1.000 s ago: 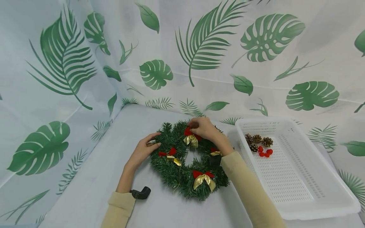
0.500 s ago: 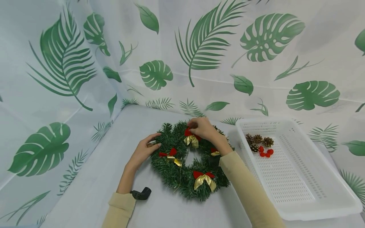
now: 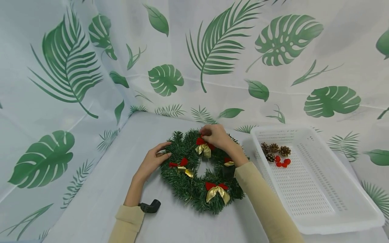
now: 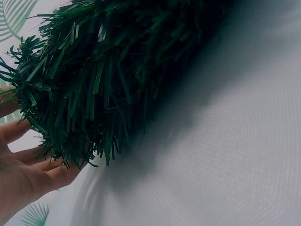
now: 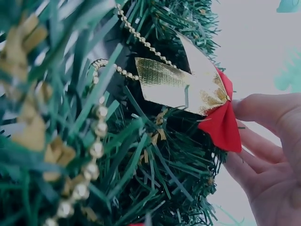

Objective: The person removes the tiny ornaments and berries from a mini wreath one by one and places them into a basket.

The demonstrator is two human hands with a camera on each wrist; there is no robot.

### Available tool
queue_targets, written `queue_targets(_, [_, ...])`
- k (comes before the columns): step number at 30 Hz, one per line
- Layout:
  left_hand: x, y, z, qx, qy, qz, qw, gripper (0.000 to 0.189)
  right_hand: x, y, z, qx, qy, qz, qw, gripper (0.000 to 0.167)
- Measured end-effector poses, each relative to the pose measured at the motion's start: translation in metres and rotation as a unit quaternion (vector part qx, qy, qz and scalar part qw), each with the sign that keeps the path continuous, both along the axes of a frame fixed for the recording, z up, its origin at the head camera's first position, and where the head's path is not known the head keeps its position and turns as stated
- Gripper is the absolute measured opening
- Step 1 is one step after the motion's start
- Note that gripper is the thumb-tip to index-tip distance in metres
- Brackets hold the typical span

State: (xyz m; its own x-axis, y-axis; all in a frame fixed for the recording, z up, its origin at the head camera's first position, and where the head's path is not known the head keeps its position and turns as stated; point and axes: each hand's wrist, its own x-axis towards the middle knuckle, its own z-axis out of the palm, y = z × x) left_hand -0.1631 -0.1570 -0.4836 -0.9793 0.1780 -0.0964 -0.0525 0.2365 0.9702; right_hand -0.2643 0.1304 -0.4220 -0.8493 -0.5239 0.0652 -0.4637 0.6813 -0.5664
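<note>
A green tinsel wreath (image 3: 179,184) lies on the white table in the head view, trimmed with red-and-gold bows and a thin gold bead chain (image 5: 96,149). At its left outer edge my left hand (image 3: 152,161) holds the foliage; in the left wrist view its fingers (image 4: 56,174) reach to the wreath's edge and partly vanish behind it. My right hand (image 3: 218,136) pinches the bow (image 3: 204,148) at the wreath's far side. Close up, the thumb (image 5: 256,106) meets that bow's knot from behind. Other bows (image 3: 218,192) sit at the near, left and right parts of the ring.
To the right stands a white perforated basket (image 3: 349,192). Several pine cones (image 3: 285,151) and a small group of red pieces (image 3: 284,162) lie in its far left corner. A leaf-printed cloth (image 3: 218,94) hangs behind and at the left of the table.
</note>
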Motion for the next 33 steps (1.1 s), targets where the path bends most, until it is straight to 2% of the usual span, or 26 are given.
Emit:
queue_targets(13, [0.001,0.001,0.001,-0.002,-0.002,0.0,1.0,0.053,0.005,0.009,0.005,-0.013,0.056,-0.024,0.9981,0.02])
queue_targets(23, [0.002,0.002,0.0,-0.006,0.001,-0.004,1.0,0.053,0.008,0.018,0.006,-0.011,0.053,-0.032,0.998,0.019])
queue_targets(33, [0.002,0.002,0.003,-0.012,-0.002,0.0,0.9999,0.052,0.013,0.034,0.015,-0.026,0.038,-0.044,0.998,0.019])
